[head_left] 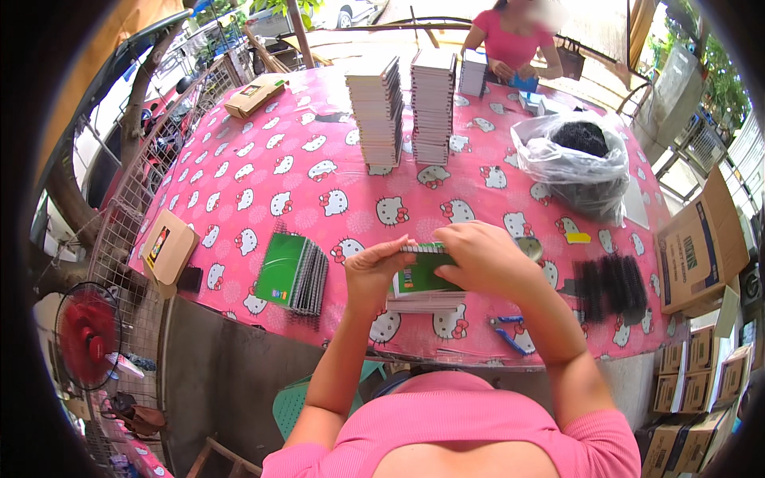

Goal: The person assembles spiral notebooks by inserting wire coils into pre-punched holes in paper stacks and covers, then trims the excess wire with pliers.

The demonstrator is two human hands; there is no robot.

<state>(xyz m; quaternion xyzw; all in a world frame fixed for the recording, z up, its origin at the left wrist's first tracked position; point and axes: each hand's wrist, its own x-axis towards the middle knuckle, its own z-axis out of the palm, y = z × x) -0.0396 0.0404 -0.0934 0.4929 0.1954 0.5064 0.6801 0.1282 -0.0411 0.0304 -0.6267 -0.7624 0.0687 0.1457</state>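
A green-covered notebook (425, 279) is held up between my two hands, with a row of coil loops along its top edge. My left hand (373, 269) closes on the left end of that edge. From the right, my right hand (490, 253) grips the cover, thumb on the front. A low stack of unbound notebooks (430, 304) lies right beneath. To the left sits a row of green spiral notebooks (285, 271). Blue-handled pliers (511, 336) rest below my right forearm. Black spiral coils (612, 288) are heaped farther right.
Tall notebook stacks (374, 115) stand mid-table. A clear plastic bag (578, 171) of black coils sits at right. Another person (518, 44) works across the table. Cardboard boxes (701, 247) flank the right edge; a red fan (89, 338) stands left.
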